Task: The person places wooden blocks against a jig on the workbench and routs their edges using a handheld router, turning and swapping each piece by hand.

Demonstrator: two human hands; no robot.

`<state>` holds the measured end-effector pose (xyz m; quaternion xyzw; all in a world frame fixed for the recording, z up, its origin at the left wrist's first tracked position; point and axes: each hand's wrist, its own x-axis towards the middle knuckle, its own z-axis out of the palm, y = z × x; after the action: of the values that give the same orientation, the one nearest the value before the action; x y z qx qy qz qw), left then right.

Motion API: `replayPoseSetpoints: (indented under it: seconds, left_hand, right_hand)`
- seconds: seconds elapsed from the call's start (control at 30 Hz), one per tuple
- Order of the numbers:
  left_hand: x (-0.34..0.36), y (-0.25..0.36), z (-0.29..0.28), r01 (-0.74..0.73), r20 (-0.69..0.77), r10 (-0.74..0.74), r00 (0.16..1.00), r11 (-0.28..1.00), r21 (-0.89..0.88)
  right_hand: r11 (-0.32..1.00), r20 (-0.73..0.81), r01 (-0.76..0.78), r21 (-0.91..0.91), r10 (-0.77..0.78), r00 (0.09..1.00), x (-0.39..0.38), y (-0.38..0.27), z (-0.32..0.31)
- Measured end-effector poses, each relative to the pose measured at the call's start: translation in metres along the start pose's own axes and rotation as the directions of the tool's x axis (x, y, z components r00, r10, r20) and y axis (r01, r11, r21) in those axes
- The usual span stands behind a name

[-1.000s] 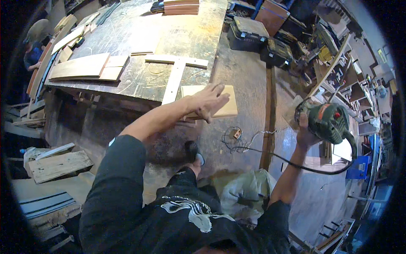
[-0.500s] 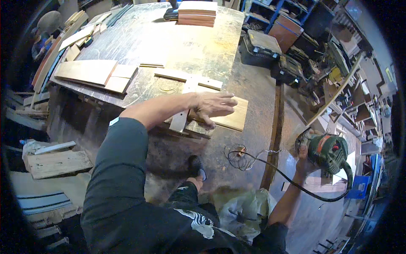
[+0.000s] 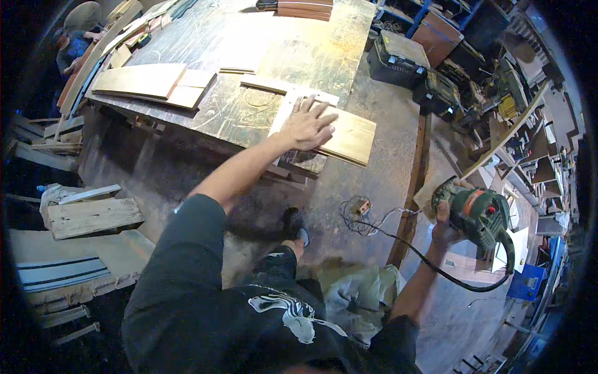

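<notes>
My left hand point(image 3: 307, 126) lies with fingers spread, palm down, across a pale wooden board point(image 3: 352, 138) at the near right corner of the workbench point(image 3: 240, 121). The board juts past the bench's right edge. Under and beside the hand are narrower wooden strips point(image 3: 265, 83), partly hidden by the fingers. Off to the right, away from the bench, my right hand point(image 3: 443, 224) grips a green corded sander point(image 3: 478, 215), its dark round pad turned toward the bench. A black cord point(image 3: 430, 265) loops from the sander's rear end down and left to the floor.
Flat boards point(image 3: 146, 81) lie on the bench's left part, and a brown stack point(image 3: 305, 9) at its far edge. Black tool cases point(image 3: 398, 57) stand right of the bench. A cord coil point(image 3: 360, 215) lies on the floor. Another person point(image 3: 70, 53) is at far left.
My left hand has shifted left on the wood, its fingers now spread and pointing farther away. The sander remains in my right hand, slightly tilted. The whole view has shifted a little.
</notes>
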<state>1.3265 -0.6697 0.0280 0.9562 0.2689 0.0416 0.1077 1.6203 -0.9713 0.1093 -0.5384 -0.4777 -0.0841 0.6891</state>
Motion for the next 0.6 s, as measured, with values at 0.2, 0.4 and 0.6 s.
replayPoseSetpoints:
  seconds: [0.2, 0.4, 0.6]
  left_hand:
    - [0.006, 0.019, 0.011, 0.694, -0.311, -0.692, 0.652, 0.709, -0.122]
    - [0.014, 0.015, -0.012, 0.769, -0.220, -0.800, 0.558, 0.598, -0.226]
    - [0.013, -0.001, 0.007, 0.745, -0.377, -0.724, 0.577, 0.656, -0.121]
  right_hand:
    - [0.999, 0.105, -0.035, 0.004, 0.034, 0.994, -0.026, -0.004, 0.044]
    - [0.989, 0.172, -0.083, -0.120, 0.103, 0.980, -0.022, 0.027, 0.081]
    - [0.972, 0.234, -0.087, -0.217, 0.139, 0.962, -0.057, 0.025, 0.086]
